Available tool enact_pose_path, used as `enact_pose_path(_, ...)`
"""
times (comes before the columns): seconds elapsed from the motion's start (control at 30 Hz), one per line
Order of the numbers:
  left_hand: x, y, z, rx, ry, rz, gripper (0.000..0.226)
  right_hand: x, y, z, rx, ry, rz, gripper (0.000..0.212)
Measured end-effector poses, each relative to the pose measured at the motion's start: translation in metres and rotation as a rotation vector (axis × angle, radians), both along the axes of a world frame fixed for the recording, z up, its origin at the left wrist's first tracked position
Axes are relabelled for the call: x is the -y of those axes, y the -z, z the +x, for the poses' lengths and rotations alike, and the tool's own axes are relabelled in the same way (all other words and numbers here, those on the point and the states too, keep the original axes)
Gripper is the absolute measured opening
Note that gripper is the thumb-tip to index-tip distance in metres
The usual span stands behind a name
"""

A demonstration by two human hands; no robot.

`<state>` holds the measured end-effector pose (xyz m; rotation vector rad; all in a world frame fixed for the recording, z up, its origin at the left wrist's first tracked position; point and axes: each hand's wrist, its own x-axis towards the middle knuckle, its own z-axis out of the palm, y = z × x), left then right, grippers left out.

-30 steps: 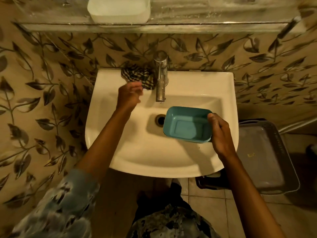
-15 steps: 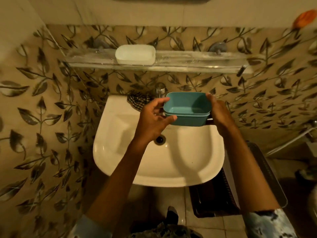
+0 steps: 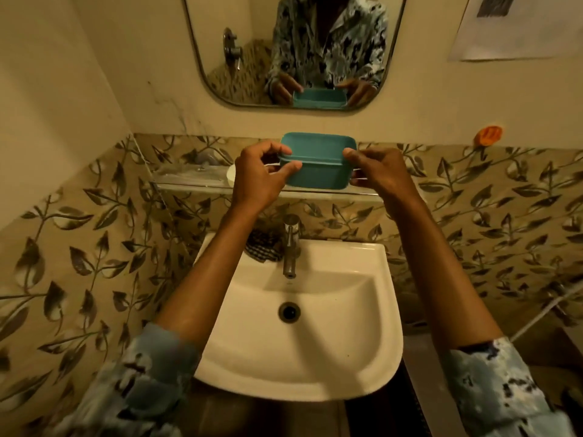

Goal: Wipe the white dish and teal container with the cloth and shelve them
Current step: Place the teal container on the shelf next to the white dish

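Both hands hold the teal container upright at shelf height, just above the glass shelf. My left hand pinches its left end and my right hand grips its right end. The white dish sits on the shelf to the left, mostly hidden behind my left hand. The checked cloth lies bunched on the sink's back left rim, beside the tap, with neither hand near it.
A white sink sits below with a chrome tap at its back. A mirror hangs above the shelf. Leaf-patterned tiles cover the walls. An orange hook is at the right, and a dark rack stands low on the right.
My left hand left the cloth on the sink rim and joined the right on the teal container. Both lifted it from over the basin up to the shelf.
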<state>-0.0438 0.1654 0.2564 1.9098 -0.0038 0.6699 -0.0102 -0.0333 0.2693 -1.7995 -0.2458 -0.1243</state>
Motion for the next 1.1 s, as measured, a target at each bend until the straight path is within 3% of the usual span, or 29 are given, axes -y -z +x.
enact_pose_path(0.23, -0.005, -0.001, 0.044, -0.119, -0.064, 0.147, 0.027, -0.002, 0.004, 0.043, -0.054, -0.003, 0.029, 0.036)
enact_pose_path(0.57, 0.003, 0.011, 0.045, -0.225, -0.089, 0.15, 0.055, -0.003, 0.029, 0.062, -0.07, -0.016, -0.051, 0.032)
enact_pose_path(1.1, -0.002, 0.015, 0.041, -0.258, -0.08, 0.287, 0.045, -0.005, 0.043, 0.054, -0.029, -0.014, -0.071, 0.031)
